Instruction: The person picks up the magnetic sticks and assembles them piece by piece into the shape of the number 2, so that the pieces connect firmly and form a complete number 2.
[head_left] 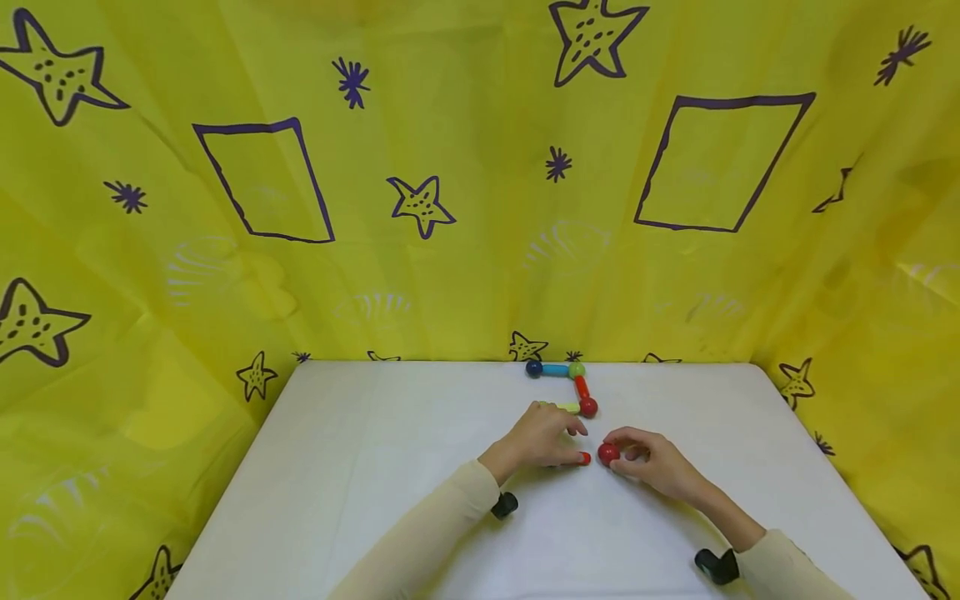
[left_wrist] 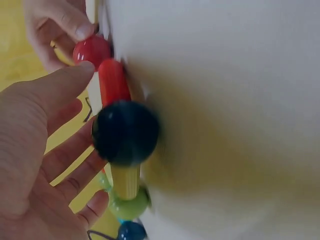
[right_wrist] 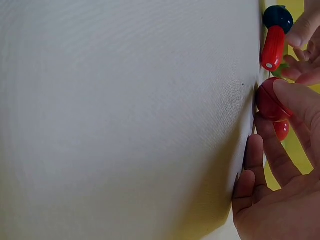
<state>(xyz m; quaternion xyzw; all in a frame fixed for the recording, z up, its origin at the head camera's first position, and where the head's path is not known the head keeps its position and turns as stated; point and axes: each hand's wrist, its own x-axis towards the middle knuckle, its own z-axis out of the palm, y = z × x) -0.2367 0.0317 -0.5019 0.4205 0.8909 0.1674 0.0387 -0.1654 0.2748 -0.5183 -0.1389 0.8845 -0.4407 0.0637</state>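
My right hand (head_left: 660, 462) pinches a red ball (head_left: 608, 454) between thumb and fingers, low over the white table. The end of a short red rod (head_left: 585, 458) faces this ball, with a narrow gap in the right wrist view. At the rod's other end sits a dark blue ball (left_wrist: 126, 132), which the left hand hides in the head view. My left hand (head_left: 543, 437) is beside the rod, its thumb (left_wrist: 75, 80) along it and its other fingers loosely spread. Just beyond, a yellow-green rod (head_left: 570, 408), partly behind the left hand, joins a second red ball (head_left: 588, 407).
From that second red ball a red rod (head_left: 581, 387) runs back to a light green ball (head_left: 576, 369). A blue rod (head_left: 555, 370) continues left to a dark blue ball (head_left: 533, 368) near the table's back edge. Yellow patterned cloth (head_left: 480, 275) stands behind the table.
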